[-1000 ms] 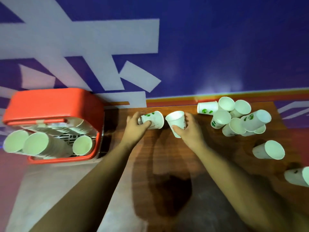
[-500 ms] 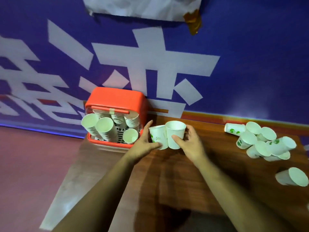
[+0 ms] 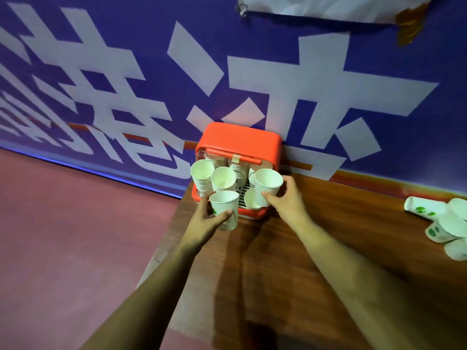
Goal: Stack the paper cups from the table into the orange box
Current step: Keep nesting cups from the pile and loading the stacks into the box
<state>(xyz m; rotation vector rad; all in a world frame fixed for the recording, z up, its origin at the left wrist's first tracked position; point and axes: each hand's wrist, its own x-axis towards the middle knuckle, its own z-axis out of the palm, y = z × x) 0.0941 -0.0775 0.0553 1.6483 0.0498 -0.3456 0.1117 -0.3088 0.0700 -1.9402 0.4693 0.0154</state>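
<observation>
Paper cup (image 3: 225, 207), green-printed, in left hand (image 3: 203, 224); another cup (image 3: 267, 185) in right hand (image 3: 290, 202)

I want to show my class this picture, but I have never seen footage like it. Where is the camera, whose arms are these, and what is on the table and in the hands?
There is no machine here. A person wears a wide-angle camera on the head, so you look forward and down along both bare arms. The left hand grips a white paper cup. The right hand grips a second cup. Both cups are held open end up, right at the opening of the orange box. The box stands at the far corner of the wooden table, against a blue wall with large white characters. It already holds several stacks of nested cups. More loose cups, some with green marks, lie in a heap at the right edge of the picture.
</observation>
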